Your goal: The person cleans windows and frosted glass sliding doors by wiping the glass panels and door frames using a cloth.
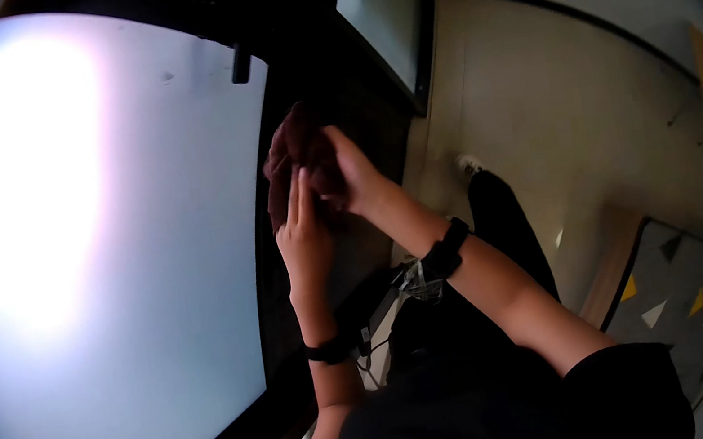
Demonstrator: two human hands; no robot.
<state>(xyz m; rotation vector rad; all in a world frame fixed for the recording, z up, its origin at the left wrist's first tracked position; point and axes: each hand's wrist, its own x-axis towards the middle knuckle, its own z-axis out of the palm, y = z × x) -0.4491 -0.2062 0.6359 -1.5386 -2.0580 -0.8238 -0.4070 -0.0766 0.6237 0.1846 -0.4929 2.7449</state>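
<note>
A dark maroon cloth is bunched between my two hands, beside the black frame of a bright frosted window pane. My left hand presses its outstretched fingers against the near side of the cloth. Around the right edge of the cloth my right hand is closed, its fingertips mostly hidden by the folds. Both forearms wear black straps, and a cable hangs near the left one. The cloth appears apart from the pane.
A small black handle sticks out at the pane's upper edge. Another framed pane stands beyond. Tiled floor lies to the right, with my shoe on it. A grey patterned mat or cushion with a wooden edge is at lower right.
</note>
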